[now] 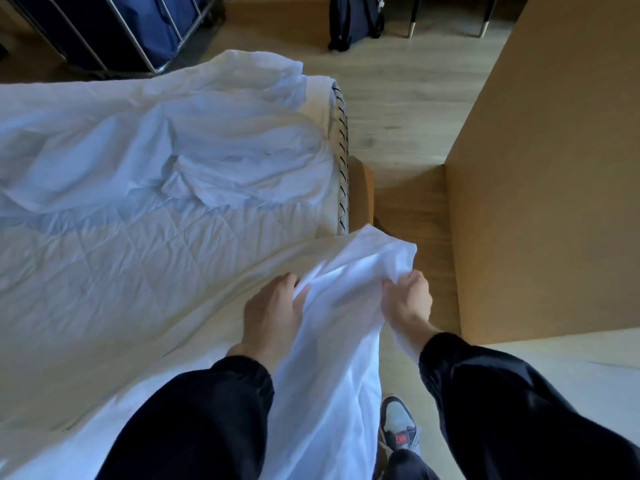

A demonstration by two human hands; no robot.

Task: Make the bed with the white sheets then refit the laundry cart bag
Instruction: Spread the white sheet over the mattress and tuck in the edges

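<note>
Sheet [346, 341] bunched lengthwise, tip pointing away — left hand [273, 308] and right hand [407, 301] each clutch it.

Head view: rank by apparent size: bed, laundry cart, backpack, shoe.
1. bed
2. laundry cart, cropped by the frame edge
3. backpack and shoe: about alike; shoe is nearer, so unranked

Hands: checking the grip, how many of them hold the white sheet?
2. The left hand grips the bunched white sheet from its left side; the right hand grips its right edge. Neither is hidden.
</note>
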